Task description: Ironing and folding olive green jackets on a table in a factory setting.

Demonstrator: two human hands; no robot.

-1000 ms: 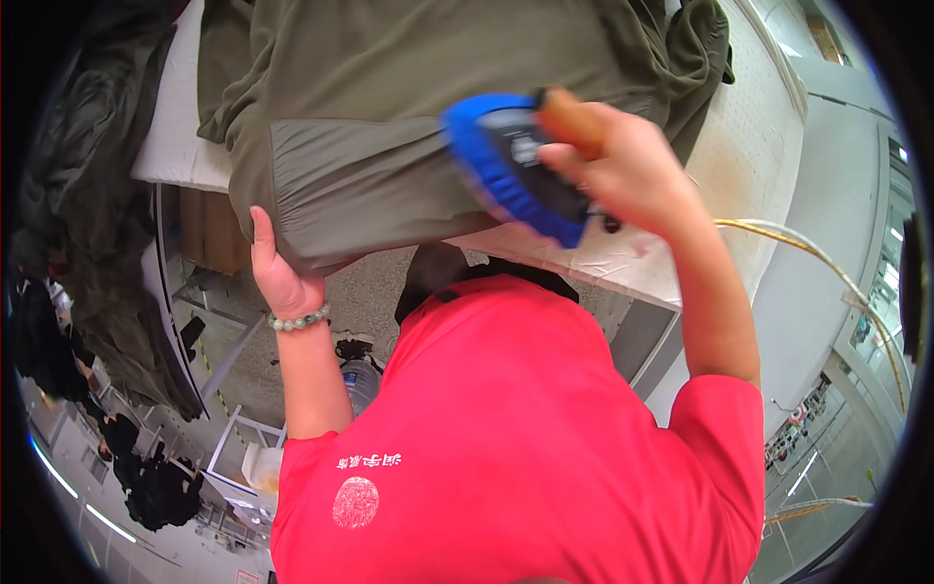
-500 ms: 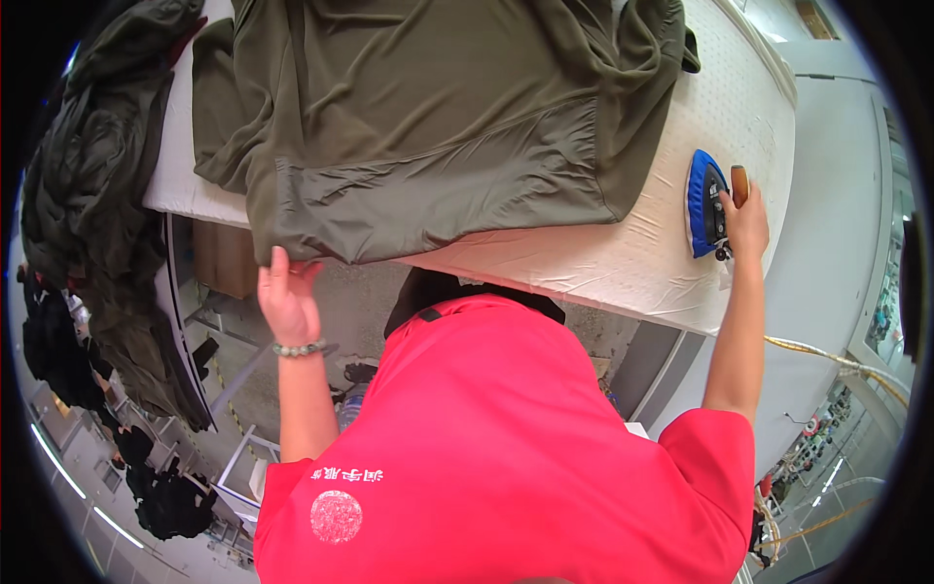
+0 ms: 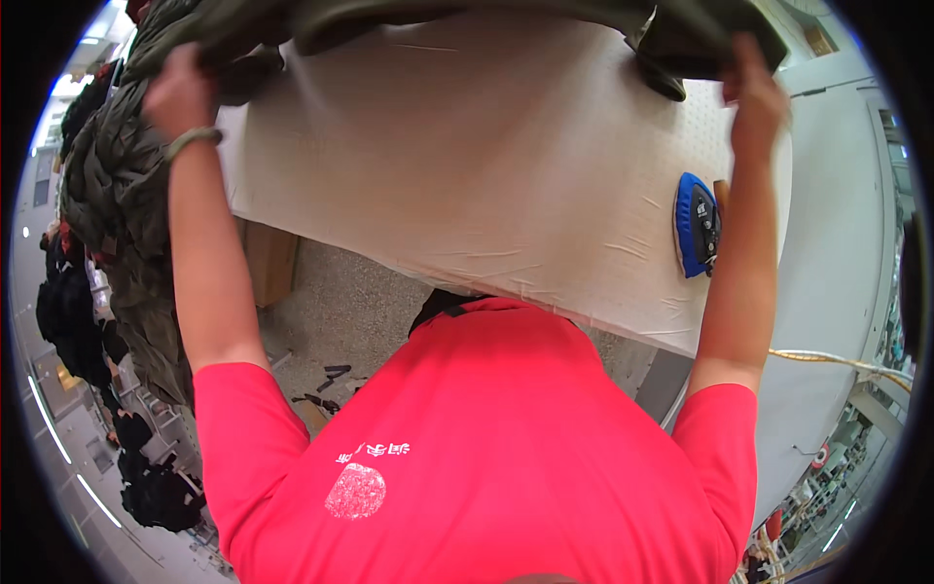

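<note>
**Garment lifted off counter**

Since the earlier frame, olive garment (image 3: 467, 15) is raised clear of the white counter (image 3: 467, 165). Left hand (image 3: 178, 90) and right hand (image 3: 754, 92) each clench an edge. Soft, light, limp; grip the corners. Blue iron (image 3: 696, 226) parked.

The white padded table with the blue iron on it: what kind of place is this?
Probably a garment workshop's pressing station: a white ironing table, a blue iron resting on it, and heaps of olive garments piled beside it.

Blue iron (image 3: 697, 226) on white ironing table (image 3: 467, 165).
</note>
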